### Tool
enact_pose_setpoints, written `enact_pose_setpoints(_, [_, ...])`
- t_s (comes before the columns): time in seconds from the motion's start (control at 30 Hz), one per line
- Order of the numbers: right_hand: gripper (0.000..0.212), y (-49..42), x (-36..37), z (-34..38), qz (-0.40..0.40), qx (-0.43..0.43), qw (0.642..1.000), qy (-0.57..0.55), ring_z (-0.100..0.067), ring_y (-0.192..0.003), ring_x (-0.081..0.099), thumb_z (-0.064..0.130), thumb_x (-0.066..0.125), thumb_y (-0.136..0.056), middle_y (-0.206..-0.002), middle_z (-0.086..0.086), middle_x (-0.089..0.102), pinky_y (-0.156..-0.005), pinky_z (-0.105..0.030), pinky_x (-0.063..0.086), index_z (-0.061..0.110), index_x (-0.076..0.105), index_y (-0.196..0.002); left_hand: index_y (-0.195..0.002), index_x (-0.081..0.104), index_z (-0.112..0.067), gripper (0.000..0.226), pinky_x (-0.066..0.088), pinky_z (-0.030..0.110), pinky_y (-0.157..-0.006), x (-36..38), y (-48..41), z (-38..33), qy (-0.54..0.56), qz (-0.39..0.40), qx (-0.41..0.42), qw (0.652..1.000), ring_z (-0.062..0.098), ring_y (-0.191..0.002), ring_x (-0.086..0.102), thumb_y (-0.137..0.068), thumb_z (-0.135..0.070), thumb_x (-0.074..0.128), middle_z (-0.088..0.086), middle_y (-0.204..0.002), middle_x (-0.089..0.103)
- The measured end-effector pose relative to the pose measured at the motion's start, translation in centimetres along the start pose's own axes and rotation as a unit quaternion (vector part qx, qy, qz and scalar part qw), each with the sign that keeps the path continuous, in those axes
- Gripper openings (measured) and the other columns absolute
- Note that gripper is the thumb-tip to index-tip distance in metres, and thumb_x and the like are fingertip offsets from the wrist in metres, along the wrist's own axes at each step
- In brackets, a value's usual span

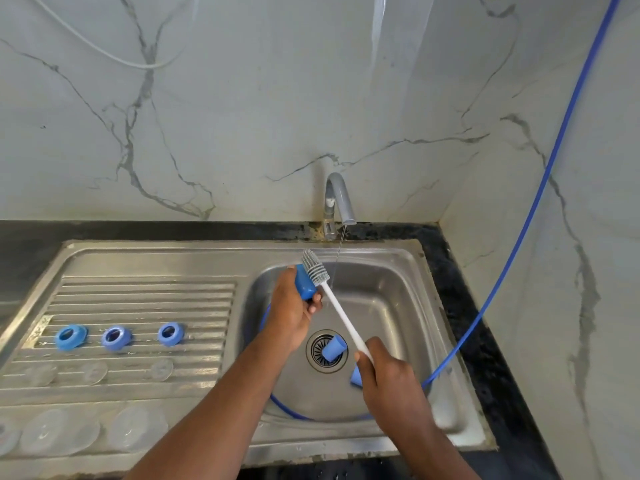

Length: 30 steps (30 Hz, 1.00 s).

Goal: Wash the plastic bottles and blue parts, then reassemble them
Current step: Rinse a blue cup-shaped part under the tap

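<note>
Veined marble tiling is backing a steel sink (pixel 156 252) sunk into a dark desk (pixel 20 244).

Far left, on the ribbed drainboard (pixel 138 296): clear plastic pieces (pixel 59 434) are lying in two rows toward the front edge. They are probably the bottles and their small parts, but are too washed-out to tell apart. Behind them three blue rings (pixel 116 338) are sitting in a line, apart from one another.

Over the basin, the left grip (pixel 291 315) is clenching round a blue cap (pixel 305 286) and holding it up just left of the thin stream falling from the tap (pixel 341 199). The bristle head of the brush (pixel 314 266) is lying against the cap's far side; whether it is entering the cap cannot be told. The right grip (pixel 393 384) is grasping the brush's white handle low down.

Step in hand, by judgement: scrubbing the blue caps, with the rings looking already set aside to drain. The next move is calling for the cap's mouth to be turned onto the bristles and the brush worked through. A rinse under the stream and a place on the drainboard would follow.

A second cap (pixel 334 352) is lying on the drain strainer. A third cap (pixel 356 377) is peeking out from behind the right grip.

In the way: a blue hose (pixel 485 306) is coming down the right wall and looping round the basin floor. It could snag the handle or nudge the loose caps. The weak stream is likely making rinsing slow.
</note>
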State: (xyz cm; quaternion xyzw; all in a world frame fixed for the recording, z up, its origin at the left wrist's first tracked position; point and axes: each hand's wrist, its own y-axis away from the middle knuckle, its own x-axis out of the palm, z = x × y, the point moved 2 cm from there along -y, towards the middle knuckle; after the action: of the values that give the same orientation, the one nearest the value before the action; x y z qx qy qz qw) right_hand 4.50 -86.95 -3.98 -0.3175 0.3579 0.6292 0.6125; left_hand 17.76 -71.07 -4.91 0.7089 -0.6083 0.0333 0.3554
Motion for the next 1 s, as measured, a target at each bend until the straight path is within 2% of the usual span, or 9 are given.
enact_pose_setpoints(0.13, [0.015, 1.1, 0.4, -0.5, 0.014, -0.011, 1.0, -0.016, -0.015, -0.053, 0.05, 0.043, 0.042, -0.103, -0.062, 0.003, 0.053, -0.05, -0.03, 0.037, 0.034, 0.037, -0.093, -0.111, 0.059, -0.006, 0.036, 0.035, 0.023, -0.047, 0.0, -0.4, -0.5, 0.073, -0.039, -0.015, 0.996, 0.012, -0.056, 0.051, -0.107, -0.036, 0.041, 0.009, -0.076, 0.061])
enact_pose_setpoints(0.33, [0.02, -0.5, -0.2, -0.2, -0.009, 0.0, 1.0, -0.019, -0.014, -0.046, 0.038, 0.038, 0.044, -0.105, -0.053, 0.006, 0.038, -0.043, -0.024, 0.024, 0.03, 0.034, -0.089, -0.106, 0.058, -0.007, 0.036, 0.032, 0.021, -0.043, 1.0, 0.2, 0.1, 0.058, -0.004, -0.013, 0.998, 0.011, -0.051, 0.044, -0.106, -0.038, 0.04, 0.005, -0.069, 0.061])
enact_pose_setpoints(0.47, [0.018, 1.3, 0.4, -0.8, 0.006, 0.008, 0.999, -0.038, -0.018, -0.053, 0.048, 0.042, 0.042, -0.104, -0.059, 0.001, 0.05, -0.05, -0.032, 0.034, 0.029, 0.038, -0.092, -0.115, 0.058, -0.004, 0.048, 0.033, 0.02, -0.04, 0.6, -0.5, -0.2, 0.074, -0.024, -0.021, 0.997, 0.01, -0.049, 0.045, -0.1, -0.049, 0.051, 0.007, -0.072, 0.061])
enact_pose_setpoints(0.53, [0.019, 1.1, 0.3, -1.0, 0.005, 0.013, 0.999, -0.041, -0.017, -0.051, 0.046, 0.041, 0.042, -0.104, -0.058, 0.002, 0.048, -0.047, -0.026, 0.032, 0.027, 0.039, -0.092, -0.115, 0.056, -0.005, 0.057, 0.032, 0.019, -0.039, 0.7, -0.5, 0.0, 0.034, -0.012, 0.01, 0.999, 0.009, -0.049, 0.045, -0.092, -0.057, 0.06, 0.005, -0.074, 0.061])
enact_pose_setpoints(0.6, [0.019, 0.1, 0.1, -1.0, -0.004, 0.013, 0.999, -0.032, -0.014, -0.047, 0.039, 0.038, 0.043, -0.105, -0.054, 0.005, 0.04, -0.044, -0.025, 0.027, 0.027, 0.037, -0.09, -0.119, 0.054, -0.006, 0.058, 0.031, 0.019, -0.039, 1.2, -0.2, 0.5, 0.009, -0.001, 0.026, 1.0, 0.009, -0.049, 0.043, -0.089, -0.056, 0.063, 0.003, -0.075, 0.06])
enact_pose_setpoints(0.7, [0.02, 0.6, 0.2, -1.3, 0.0, 0.016, 0.999, -0.033, -0.015, -0.047, 0.04, 0.04, 0.043, -0.104, -0.054, 0.004, 0.042, -0.045, -0.026, 0.029, 0.028, 0.037, -0.089, -0.124, 0.055, -0.005, 0.055, 0.033, 0.019, -0.04, 1.2, -0.4, 0.5, 0.026, -0.02, -0.005, 0.999, 0.009, -0.05, 0.046, -0.095, -0.052, 0.061, 0.004, -0.075, 0.06])
enact_pose_setpoints(0.83, [0.02, 1.2, 0.0, -1.5, 0.004, 0.023, 0.999, -0.034, -0.015, -0.049, 0.041, 0.041, 0.043, -0.104, -0.055, 0.003, 0.043, -0.049, -0.031, 0.03, 0.026, 0.038, -0.091, -0.107, 0.061, -0.009, 0.039, 0.033, 0.019, -0.042, 1.2, -0.3, 0.4, 0.014, -0.008, -0.019, 1.0, 0.009, -0.049, 0.046, -0.099, -0.047, 0.057, 0.004, -0.069, 0.061])
enact_pose_setpoints(0.93, [0.019, 0.0, -0.4, -0.8, -0.013, 0.018, 0.999, -0.028, -0.013, -0.045, 0.039, 0.039, 0.044, -0.104, -0.052, 0.005, 0.039, -0.042, -0.025, 0.028, 0.03, 0.036, -0.089, -0.11, 0.062, -0.009, 0.04, 0.036, 0.019, -0.043, 1.7, 0.2, 0.9, 0.039, -0.004, -0.028, 0.999, 0.01, -0.051, 0.049, -0.099, -0.047, 0.058, 0.005, -0.069, 0.062])
enact_pose_setpoints(1.0, [0.019, 0.6, -0.2, -0.7, -0.002, 0.011, 1.0, -0.025, -0.013, -0.047, 0.043, 0.04, 0.043, -0.104, -0.054, 0.004, 0.044, -0.043, -0.023, 0.032, 0.03, 0.036, -0.09, -0.115, 0.062, -0.006, 0.045, 0.042, 0.018, -0.044, 1.6, -0.1, 0.4, 0.069, -0.025, -0.036, 0.997, 0.01, -0.054, 0.053, -0.098, -0.048, 0.058, 0.005, -0.071, 0.063])
